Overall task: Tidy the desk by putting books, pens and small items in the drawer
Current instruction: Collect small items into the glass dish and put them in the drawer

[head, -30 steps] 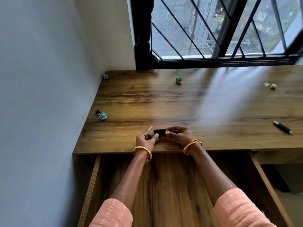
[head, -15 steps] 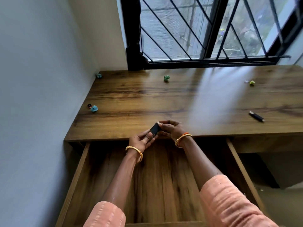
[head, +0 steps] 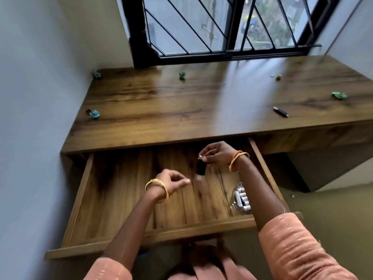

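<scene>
Drawer pulled out — right hand pinches small black item; left hand loosely curled, empty.

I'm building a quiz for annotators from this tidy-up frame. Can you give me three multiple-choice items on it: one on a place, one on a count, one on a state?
1. Where is the small black item that the right hand holds?
A. On the windowsill
B. Over the open drawer
C. On the floor

2. How many bangled wrists show?
A. None
B. One
C. Two

3. What state is the left hand in?
A. Empty, fingers loosely curled
B. Gripping a book
C. Flat on the desk

Answers:
1 B: the item hangs from the right fingertips above the drawer's wooden floor.
2 C: each wrist wears bangles.
3 A: it hovers over the drawer holding nothing, though it is motion-blurred.
</scene>
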